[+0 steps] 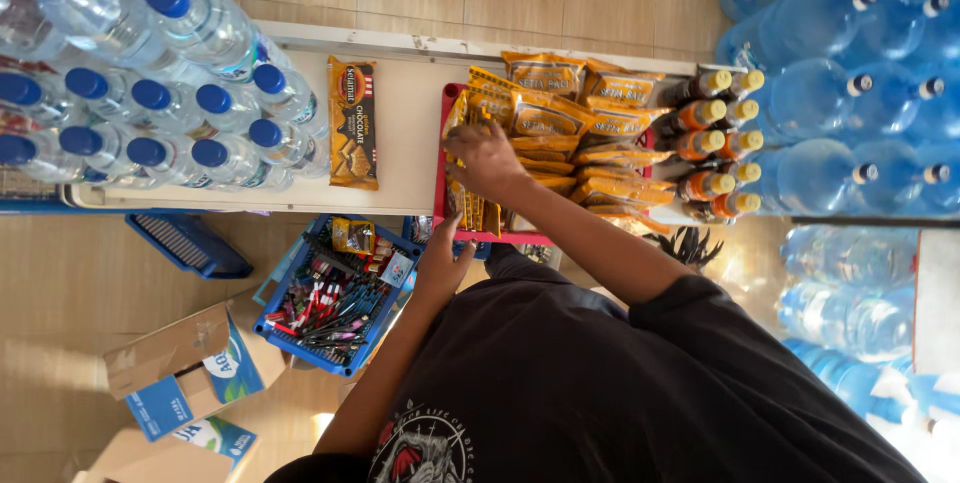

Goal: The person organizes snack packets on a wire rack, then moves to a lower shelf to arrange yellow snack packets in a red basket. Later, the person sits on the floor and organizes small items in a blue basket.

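Note:
A red tray [440,148] on the white shelf [410,123] is packed with yellow-orange snack packets [560,123]. My right hand [485,158] reaches over the tray's left end, its fingers curled down on the upright yellow packets there. Just below the tray's front rim is my left hand [445,258], fingers apart and holding nothing; whether it touches the rim is unclear. A brown chocolate-biscuit packet [353,123] lies flat on the shelf to the left of the tray.
Small water bottles with blue caps [160,113] fill the shelf's left. Amber bottles with yellow caps [715,143] stand right of the tray, and large blue water jugs [850,93] beyond. On the floor are a blue basket of small items [335,298] and cardboard boxes [185,368].

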